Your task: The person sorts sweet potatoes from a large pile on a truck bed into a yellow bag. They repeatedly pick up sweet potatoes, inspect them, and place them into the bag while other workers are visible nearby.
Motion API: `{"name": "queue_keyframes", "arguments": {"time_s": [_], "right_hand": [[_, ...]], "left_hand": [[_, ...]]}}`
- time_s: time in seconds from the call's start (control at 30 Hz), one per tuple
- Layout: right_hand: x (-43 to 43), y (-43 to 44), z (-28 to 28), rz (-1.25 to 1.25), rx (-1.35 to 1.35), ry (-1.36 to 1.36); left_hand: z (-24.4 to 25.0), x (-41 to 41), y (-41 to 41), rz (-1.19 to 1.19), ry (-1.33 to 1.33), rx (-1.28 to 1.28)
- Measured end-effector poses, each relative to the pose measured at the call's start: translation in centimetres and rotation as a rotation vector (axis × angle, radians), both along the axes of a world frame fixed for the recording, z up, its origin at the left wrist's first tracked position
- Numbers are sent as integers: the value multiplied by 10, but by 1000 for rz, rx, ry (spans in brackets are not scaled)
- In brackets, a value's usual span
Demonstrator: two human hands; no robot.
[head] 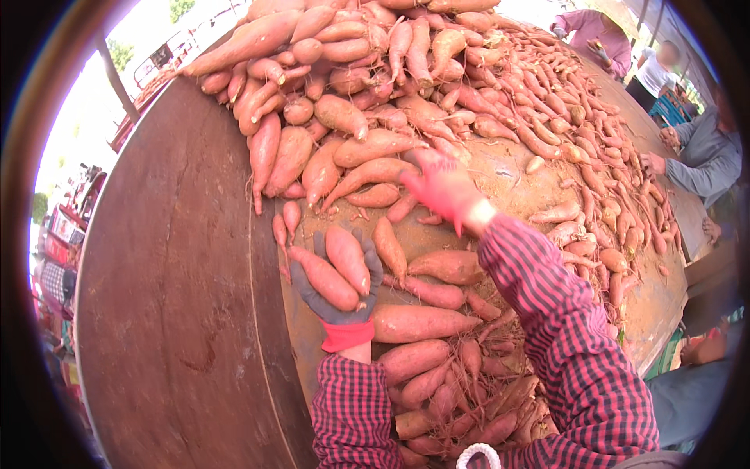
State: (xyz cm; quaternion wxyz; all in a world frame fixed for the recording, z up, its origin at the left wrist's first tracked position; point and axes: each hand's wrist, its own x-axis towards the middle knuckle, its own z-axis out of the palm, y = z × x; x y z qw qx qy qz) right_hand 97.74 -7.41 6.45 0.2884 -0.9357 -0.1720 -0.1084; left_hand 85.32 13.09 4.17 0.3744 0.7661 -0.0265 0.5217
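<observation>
My left hand (345, 305), in a dark grey glove with a red cuff, is turned palm up. Two sweet potatoes lie side by side in it, a nearer one (322, 278) and another (348, 258) against the fingers. My right hand (442, 184), in a reddish glove, is blurred over the edge of the heap. Its fingers are at the tip of a curved sweet potato (369, 176); whether they grip it is unclear. Just right of my left hand lie a large sweet potato (425, 324) and several others.
A big heap of sweet potatoes (345, 111) covers the far side of the wooden table (170, 281). Smaller ones (586, 140) spread along the right. Rooty sweet potatoes (451, 393) lie close before me. People work across the right edge, one in a grey sleeve (697, 170).
</observation>
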Motion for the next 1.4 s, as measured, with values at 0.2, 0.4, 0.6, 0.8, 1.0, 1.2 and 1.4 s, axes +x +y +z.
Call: {"name": "queue_keyframes", "arguments": {"time_s": [0.2,0.4,0.6,0.8,1.0,1.2,1.4], "right_hand": [[93,-29,-49,-236,-639,-149],[136,-24,-27,-68,-627,189],[125,-77,-71,-74,-292,476],[47,-50,25,-24,-458,338],[136,17,110,-331,-195,-162],[184,-7,36,-43,592,83],[-59,-36,27,246,1764,1068]], "left_hand": [[-4,-13,-27,-193,173,-424],[29,-16,-14,-21,295,-97],[50,-11,-34,30,233,-242],[35,-15,-22,-87,391,-321],[23,-12,21,-948,406,-643],[34,-9,-7,-818,296,-747],[66,-46,-15,-770,205,-800]]}}
